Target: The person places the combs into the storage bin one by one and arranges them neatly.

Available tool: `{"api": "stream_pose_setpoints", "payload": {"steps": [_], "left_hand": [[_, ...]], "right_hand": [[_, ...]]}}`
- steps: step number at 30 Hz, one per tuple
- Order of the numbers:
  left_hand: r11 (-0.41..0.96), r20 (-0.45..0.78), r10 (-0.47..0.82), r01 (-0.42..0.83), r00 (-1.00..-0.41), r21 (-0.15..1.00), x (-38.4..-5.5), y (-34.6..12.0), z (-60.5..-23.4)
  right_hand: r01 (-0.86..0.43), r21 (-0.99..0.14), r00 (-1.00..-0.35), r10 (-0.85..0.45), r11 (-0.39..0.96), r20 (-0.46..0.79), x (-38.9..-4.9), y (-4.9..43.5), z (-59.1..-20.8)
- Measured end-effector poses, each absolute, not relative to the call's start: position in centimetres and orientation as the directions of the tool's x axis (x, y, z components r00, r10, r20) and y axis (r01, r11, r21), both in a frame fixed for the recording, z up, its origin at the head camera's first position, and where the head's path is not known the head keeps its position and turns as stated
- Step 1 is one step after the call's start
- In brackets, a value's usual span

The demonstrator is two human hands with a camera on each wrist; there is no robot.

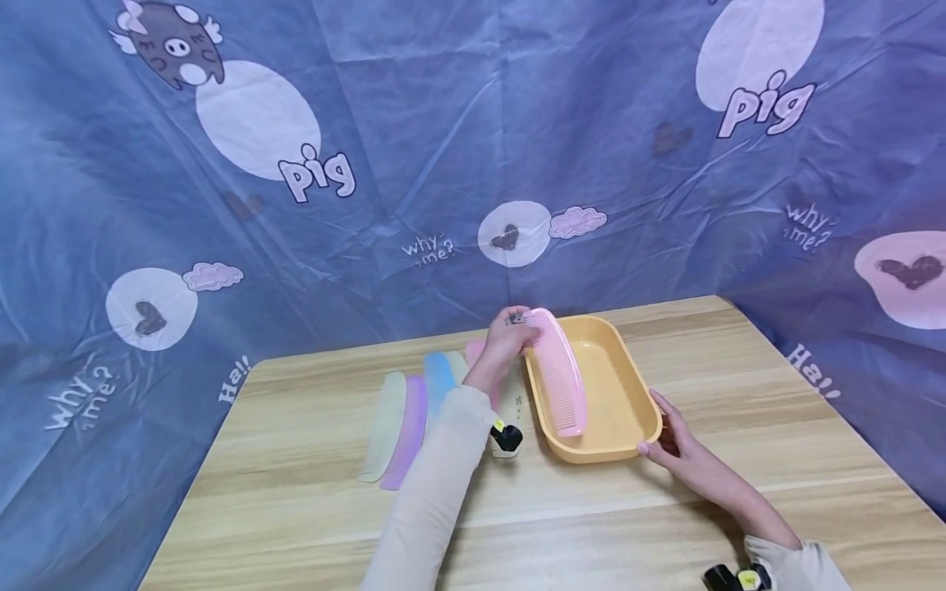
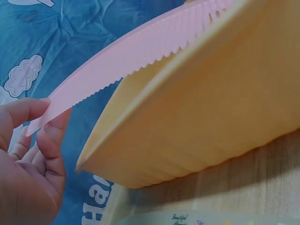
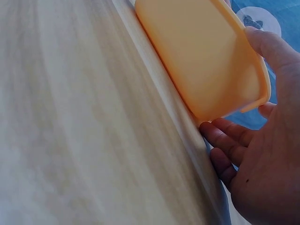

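A pink comb [image 1: 559, 373] hangs at a slant over the left side of a yellow tray [image 1: 612, 386]. My left hand [image 1: 508, 343] pinches the comb's far end between thumb and fingers; in the left wrist view, its teeth face down above the tray's rim. My right hand [image 1: 683, 450] grips the tray's near right corner, the thumb at the rim and the fingers against the outer wall. Left of the tray lie a pale green comb [image 1: 384, 427], a purple comb [image 1: 411, 431] and a blue comb [image 1: 439, 382]. My left forearm partly covers more combs there.
The wooden table [image 1: 296, 484] carries everything, its far edge close to a blue printed cloth [image 1: 414, 164]. The cloth also hangs along both sides. Black wrist cameras sit on the left wrist and the right wrist.
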State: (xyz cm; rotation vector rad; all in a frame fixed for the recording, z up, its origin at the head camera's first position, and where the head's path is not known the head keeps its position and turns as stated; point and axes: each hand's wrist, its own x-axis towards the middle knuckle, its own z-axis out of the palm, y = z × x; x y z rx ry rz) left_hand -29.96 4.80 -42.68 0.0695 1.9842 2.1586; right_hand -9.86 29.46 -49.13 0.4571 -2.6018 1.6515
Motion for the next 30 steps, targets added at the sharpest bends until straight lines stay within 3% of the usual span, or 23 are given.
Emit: {"api": "stream_pose_setpoints", "payload": {"steps": [18,30], "left_hand": [[-0.017,-0.074,0.269,-0.081,-0.96,0.997,-29.6,4.6,-43.8],[0.227,-0.046,0.27,0.017,-0.962,0.974,-29.5,4.6,-43.7]], "right_hand": [[-0.259,-0.884,-0.956,-0.235,0.389,0.177,-9.9,29.5,-49.1],[-0.256,-0.882,-0.957,-0.234,0.394,0.173,-10.0,29.8,-49.3]]}}
